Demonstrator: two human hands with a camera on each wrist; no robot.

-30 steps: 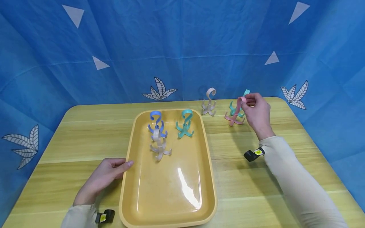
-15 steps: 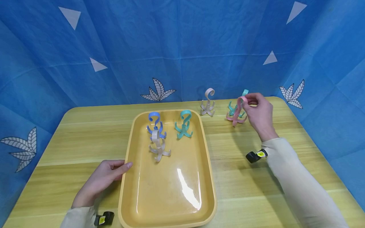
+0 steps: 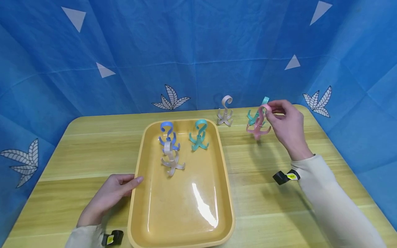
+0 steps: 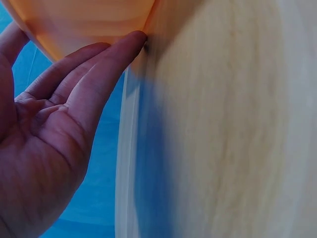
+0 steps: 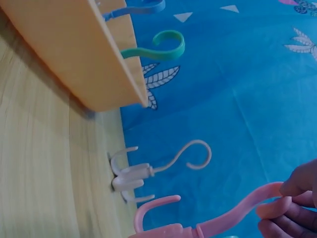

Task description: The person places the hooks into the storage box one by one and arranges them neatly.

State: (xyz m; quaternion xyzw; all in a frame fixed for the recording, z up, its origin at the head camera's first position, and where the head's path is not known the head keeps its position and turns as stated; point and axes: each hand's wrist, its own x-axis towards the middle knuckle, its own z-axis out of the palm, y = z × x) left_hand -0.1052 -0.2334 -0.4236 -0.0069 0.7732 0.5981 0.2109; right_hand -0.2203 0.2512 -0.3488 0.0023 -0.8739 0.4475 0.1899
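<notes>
My right hand (image 3: 286, 125) pinches the curled top of a pink four-claw hanging hook (image 3: 258, 129), its claws pointing outward below. In the right wrist view the thumb and fingers grip the end of the pink curve. Partly hidden behind it, a turquoise hook (image 3: 250, 119) stands at the back of the table. My left hand (image 3: 108, 196) holds the left side of the yellow tray (image 3: 176, 210), thumb over the rim and fingers against the outer wall. Inside the tray's far half stand a blue hook (image 3: 169, 139), a green hook (image 3: 199, 140) and a pale grey hook (image 3: 172, 163).
Another pale grey hook (image 3: 225, 119) stands on the wooden table (image 3: 263, 213) between the tray and the pink hook. A blue cloth (image 3: 145, 44) hangs along the table's back and sides. Black cameras are strapped to both wrists.
My right hand and forearm have shifted to the right, and the pink hook has moved slightly right and swung more upright. The left hand keeps its hold on the tray.
</notes>
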